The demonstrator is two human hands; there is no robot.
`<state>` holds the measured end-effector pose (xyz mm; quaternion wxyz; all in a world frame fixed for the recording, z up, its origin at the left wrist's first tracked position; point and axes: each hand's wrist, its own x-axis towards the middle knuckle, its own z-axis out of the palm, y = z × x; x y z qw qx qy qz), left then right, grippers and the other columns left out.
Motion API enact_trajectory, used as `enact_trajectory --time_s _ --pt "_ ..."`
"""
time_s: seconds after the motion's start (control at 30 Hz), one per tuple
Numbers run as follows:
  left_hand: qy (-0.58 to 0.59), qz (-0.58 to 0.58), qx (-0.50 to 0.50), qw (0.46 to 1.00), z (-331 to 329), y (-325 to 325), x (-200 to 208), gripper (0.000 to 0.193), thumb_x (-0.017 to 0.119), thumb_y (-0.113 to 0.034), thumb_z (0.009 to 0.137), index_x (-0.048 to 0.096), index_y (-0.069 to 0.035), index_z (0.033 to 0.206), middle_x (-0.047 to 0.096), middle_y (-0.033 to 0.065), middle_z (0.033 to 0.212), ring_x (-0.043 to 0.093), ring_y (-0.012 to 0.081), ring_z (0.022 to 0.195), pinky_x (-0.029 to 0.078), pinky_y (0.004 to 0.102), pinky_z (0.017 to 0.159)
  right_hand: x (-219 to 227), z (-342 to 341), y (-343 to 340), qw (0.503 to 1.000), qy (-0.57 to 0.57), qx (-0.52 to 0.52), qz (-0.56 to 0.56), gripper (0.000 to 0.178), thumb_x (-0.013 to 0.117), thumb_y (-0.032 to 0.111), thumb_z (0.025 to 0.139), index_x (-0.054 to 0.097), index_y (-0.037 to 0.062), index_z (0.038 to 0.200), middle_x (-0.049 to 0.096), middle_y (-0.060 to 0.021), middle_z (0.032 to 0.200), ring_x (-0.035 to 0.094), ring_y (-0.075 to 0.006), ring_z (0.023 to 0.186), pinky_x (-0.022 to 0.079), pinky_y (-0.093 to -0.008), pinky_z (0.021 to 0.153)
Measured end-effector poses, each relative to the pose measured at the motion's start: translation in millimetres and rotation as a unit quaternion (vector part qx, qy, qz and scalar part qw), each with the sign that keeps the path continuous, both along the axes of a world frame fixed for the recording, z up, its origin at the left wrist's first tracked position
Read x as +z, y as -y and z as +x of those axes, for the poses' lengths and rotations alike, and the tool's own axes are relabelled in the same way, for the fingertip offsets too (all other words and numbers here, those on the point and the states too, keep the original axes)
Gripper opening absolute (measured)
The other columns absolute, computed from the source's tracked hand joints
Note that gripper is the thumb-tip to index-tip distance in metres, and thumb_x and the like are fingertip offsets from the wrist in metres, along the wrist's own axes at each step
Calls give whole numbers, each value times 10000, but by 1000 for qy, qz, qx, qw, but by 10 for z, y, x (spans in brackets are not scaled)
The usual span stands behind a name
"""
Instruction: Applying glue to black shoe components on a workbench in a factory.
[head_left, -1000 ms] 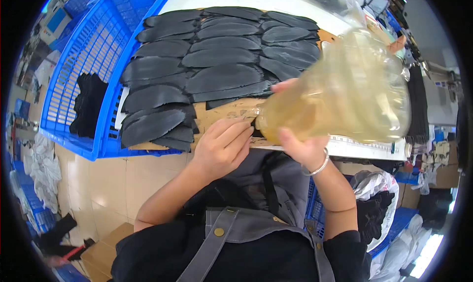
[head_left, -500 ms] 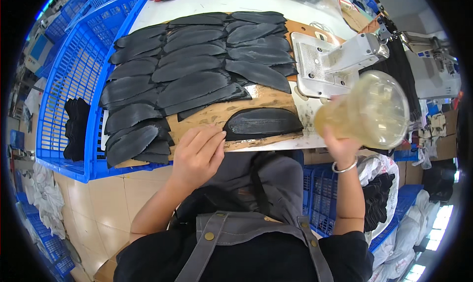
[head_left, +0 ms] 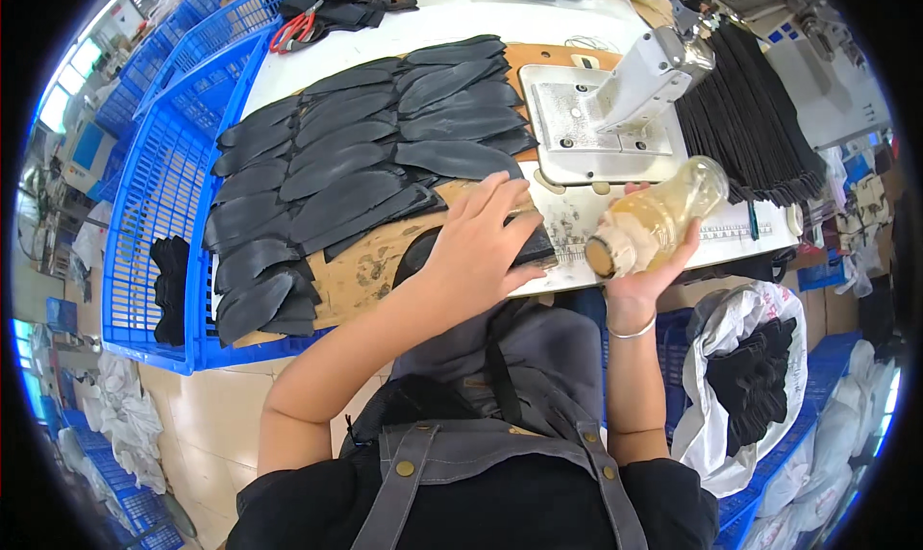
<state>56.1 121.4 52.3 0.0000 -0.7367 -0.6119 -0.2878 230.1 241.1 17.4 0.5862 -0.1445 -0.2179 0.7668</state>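
Note:
In my right hand (head_left: 652, 283) is a clear bottle (head_left: 663, 225) of yellowish liquid. It lies tilted over the palm, its round brownish end toward my left hand and its clear part up and to the right. My left hand (head_left: 481, 237) is open, fingers spread, above a black curved shoe-part-like piece (head_left: 536, 248) at the table's front edge; the hand hides much of the piece, and whether it touches it I cannot tell. Overlapping rows of similar black pieces (head_left: 341, 187) cover the brown board (head_left: 361, 279) on the left, beyond my left hand.
A post-type sewing machine (head_left: 615, 117) stands behind the bottle, beside stacked black strips (head_left: 745, 117). A blue basket (head_left: 144, 223) adjoins the table's left side. Red-handled scissors (head_left: 293, 31) lie at the back. A white sack (head_left: 697, 439) of black pieces stands at lower right.
My left hand has left the piece's left end and moved right, fingers spreading. The bottle in my right hand has turned, its brownish end now facing lower left. The view has shifted.

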Motion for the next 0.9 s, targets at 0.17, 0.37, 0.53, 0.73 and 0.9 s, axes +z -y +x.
enact_trajectory --time_s 0.17,0.37,0.53,0.73,0.9 --pt "0 -52 -1 999 -41 -111 -26 459 751 -287 671 604 -93 1059 416 153 1291 323 354 1259 292 445 1019 -70 -33 4 999 -16 39 -14 660 351 581 861 481 7 1160 576 -154 1070 561 -271 977 456 -387 866" --pt "-27 -68 -58 996 -59 -206 49 436 748 -274 679 610 -95 1051 414 147 1296 315 350 1269 273 456 1034 -57 -8 -37 998 -35 40 -31 597 365 552 874 496 34 1140 579 -131 1048 554 -264 991 456 -396 866" --pt "-23 -73 -47 996 -58 -224 46 425 743 -266 681 615 -91 1046 410 138 1308 308 335 1280 238 477 1055 -78 10 -44 996 -64 53 -41 605 366 551 878 480 33 1168 570 -121 1065 549 -263 997 455 -402 869" --pt "-41 -81 -70 993 -86 -221 54 387 743 -251 678 614 -91 1006 435 128 1301 324 324 1281 228 499 1056 -113 26 -48 993 -86 71 -26 612 371 555 876 483 27 1166 563 -124 1071 534 -269 1025 457 -405 876" --pt "-25 -64 -72 995 -92 -169 54 350 746 -240 671 620 -87 960 464 106 1285 354 306 1266 240 496 1052 -67 2 -32 996 -52 46 -52 621 366 569 868 487 37 1164 560 -120 1078 560 -278 969 447 -419 889"
